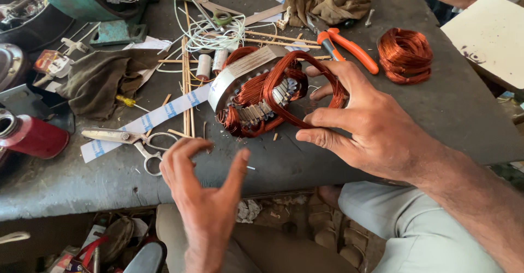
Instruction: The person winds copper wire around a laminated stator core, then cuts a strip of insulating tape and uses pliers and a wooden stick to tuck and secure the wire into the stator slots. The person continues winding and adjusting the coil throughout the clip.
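The right hand [376, 128] is closing its grip on a springy, easily kinked copper coil [305, 95] at the heavy-looking stator [248, 90] lying mid-counter [436, 104], best taken by its bundled loop, while the left hand [204, 188] is hovering, fingers apart.

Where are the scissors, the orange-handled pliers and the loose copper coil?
scissors [132, 140]: head view, at the pivot.
orange-handled pliers [353, 49]: head view, on one handle.
loose copper coil [405, 54]: head view, on its windings.

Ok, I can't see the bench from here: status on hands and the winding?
Right hand gripping copper coil on motor stator. Left hand open, empty, near scissors. Pliers and sticks close by.
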